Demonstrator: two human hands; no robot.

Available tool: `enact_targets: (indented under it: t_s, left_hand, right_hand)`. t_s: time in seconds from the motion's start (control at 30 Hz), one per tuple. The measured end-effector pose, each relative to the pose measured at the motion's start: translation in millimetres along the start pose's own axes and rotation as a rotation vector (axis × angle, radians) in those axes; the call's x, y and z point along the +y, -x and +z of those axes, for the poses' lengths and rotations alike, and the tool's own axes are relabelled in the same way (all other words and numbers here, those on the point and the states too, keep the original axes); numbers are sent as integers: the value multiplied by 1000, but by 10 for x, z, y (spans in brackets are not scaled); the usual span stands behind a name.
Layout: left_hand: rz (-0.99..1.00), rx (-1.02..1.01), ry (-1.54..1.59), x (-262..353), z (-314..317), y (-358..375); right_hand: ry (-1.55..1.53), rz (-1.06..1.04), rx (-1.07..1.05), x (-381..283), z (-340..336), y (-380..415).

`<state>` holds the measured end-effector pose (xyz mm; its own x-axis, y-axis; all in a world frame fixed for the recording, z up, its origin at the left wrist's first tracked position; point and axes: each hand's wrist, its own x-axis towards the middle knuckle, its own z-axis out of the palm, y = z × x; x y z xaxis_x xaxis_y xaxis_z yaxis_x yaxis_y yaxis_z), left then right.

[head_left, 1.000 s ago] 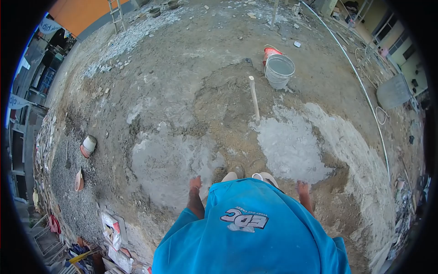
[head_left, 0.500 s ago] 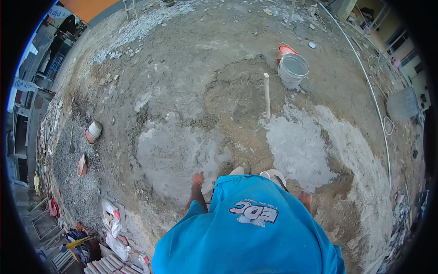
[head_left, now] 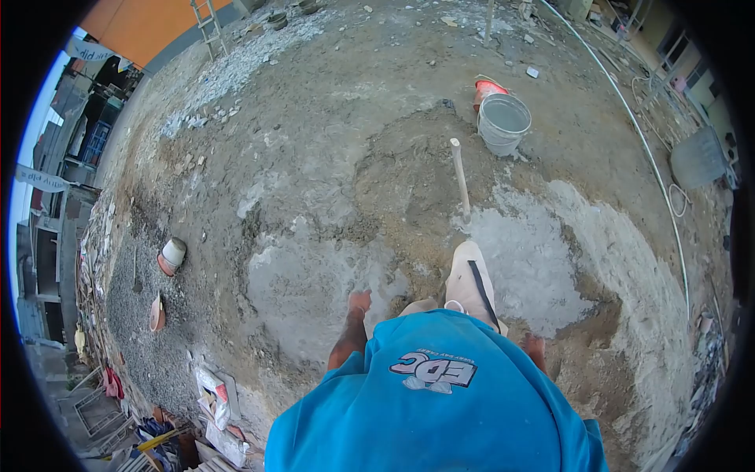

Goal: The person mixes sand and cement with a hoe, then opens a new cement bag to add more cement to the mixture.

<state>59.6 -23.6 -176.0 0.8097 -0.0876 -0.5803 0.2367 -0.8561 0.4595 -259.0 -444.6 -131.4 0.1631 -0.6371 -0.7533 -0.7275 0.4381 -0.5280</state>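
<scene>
My left hand (head_left: 359, 300) hangs low at my left side, over a patch of wet grey cement (head_left: 295, 275). Its fingers are loosely curled and apart, with nothing seen in them. Of my right hand (head_left: 535, 346) only a small patch of skin shows beside the blue shirt (head_left: 440, 425), and the fingers are hidden. My beige trouser leg (head_left: 469, 275) is bent forward. Ahead of it a pale wooden handle (head_left: 460, 177) stands upright, its lower end at the edge of a second grey cement patch (head_left: 531, 263).
Ahead to the right stand a grey bucket (head_left: 504, 126) and a red bucket (head_left: 487, 88). A pot-like bucket (head_left: 171, 256) and a shallow orange pan (head_left: 157, 313) lie on gravel at left. A white hose (head_left: 629, 110) runs along the right, near a translucent container (head_left: 698, 160).
One beige trouser leg has swung forward into view. My left hand has shifted right and slightly up in the picture. The wooden handle and buckets stay where they stood.
</scene>
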Motion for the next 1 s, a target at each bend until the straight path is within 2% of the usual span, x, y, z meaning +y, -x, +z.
enact_targets:
  t_s: [0.03,0.1,0.17,0.2,0.27,0.4,0.53,0.57,0.6,0.63,0.67,0.7,0.77,0.8,0.83,0.87,0.9,0.93,0.97,1.0]
  left_hand:
    - [62,-31,-144,-220,273,-431]
    - [-5,-53,211,-223,692,-866]
    - [113,-182,-182,559,385,-600]
    - [116,-187,-201,928,219,-460]
    - [41,-268,-46,1440,-17,-364]
    - [15,-303,-216,1398,-289,-762]
    - [16,-164,-45,1261,-1060,-1354]
    - [13,-160,-22,1392,-1326,-1432]
    - [31,-73,-2,1684,-1554,-1392]
    - [76,-23,66,1785,-1700,-1527]
    - [122,10,10,1951,-1845,-1642]
    - [143,-34,-36,2173,-1903,-1709]
    - [157,-5,156,2740,-1951,-1825]
    - [167,-49,89,3054,-1921,-1863]
    - [194,-102,38,3243,-1839,-1950]
    - [354,-146,-72,3409,-1736,-2063]
    - [524,-200,-168,3618,-1598,-2198]
    - [593,-238,-354,3885,-1470,-2249]
    - [620,-305,-391,4074,-1336,-2332]
    - [891,-261,-535,4259,-1148,-2462]
  right_hand:
    - [-14,27,-27,-30,5,-56]
    - [-67,52,-46,-68,61,-233]
    - [-140,95,-60,-90,109,-384]
    - [-152,121,-53,-126,161,-412]
    - [-178,192,-32,-105,264,-474]
    - [-219,377,23,72,607,-451]
    - [-219,532,70,112,1173,-621]
    - [-207,537,82,80,1354,-747]
    - [-52,368,125,645,1654,-1342]
    - [-15,209,124,649,1957,-1585]
    - [22,55,129,452,2108,-1857]
    - [184,-80,187,-190,2223,-1707]
    - [365,-295,362,-897,2621,-1829]
    - [468,-548,329,-920,2952,-2132]
    - [224,-178,251,-1741,2893,-1671]
    - [303,-121,180,-2403,2788,-1347]
    - [120,-128,143,-2742,2824,-1174]
    - [-46,-250,207,-2623,3248,-1420]
    - [-11,-50,-15,-2842,3360,-1446]
    - [-21,-63,-3,-3080,3375,-1308]
